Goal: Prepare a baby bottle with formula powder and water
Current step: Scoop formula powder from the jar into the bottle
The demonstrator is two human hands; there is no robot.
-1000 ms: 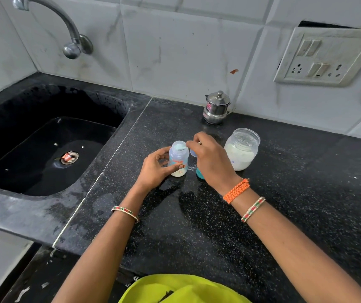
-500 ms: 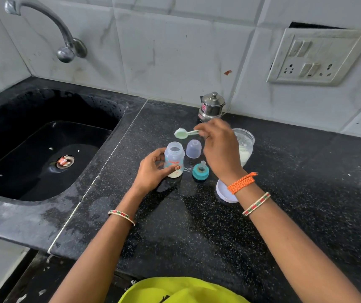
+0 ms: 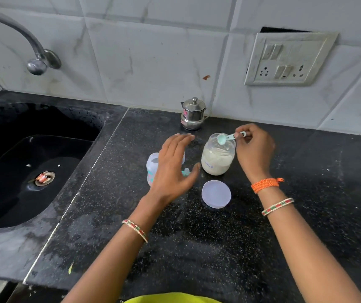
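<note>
A small clear baby bottle (image 3: 152,166) stands uncapped on the black counter, partly hidden behind my left hand (image 3: 174,169). That hand hovers open above it, fingers spread, touching nothing. My right hand (image 3: 254,149) pinches the handle of a pale green scoop (image 3: 224,138), whose bowl sits over the mouth of the open formula jar (image 3: 217,158). The jar holds white powder. Its round lid (image 3: 216,194) lies flat in front of it. A teal nipple ring (image 3: 186,171) peeks out beside my left thumb.
A black sink (image 3: 33,162) with a curved tap (image 3: 33,53) lies to the left. A small steel pot (image 3: 192,114) stands against the tiled wall behind the jar. A switch plate (image 3: 288,60) is on the wall at right. The counter edge (image 3: 131,289) runs near me.
My right hand carried the scoop from above the bottle back to the jar's mouth. My left hand let go of the bottle and lifted, open, to the right of it.
</note>
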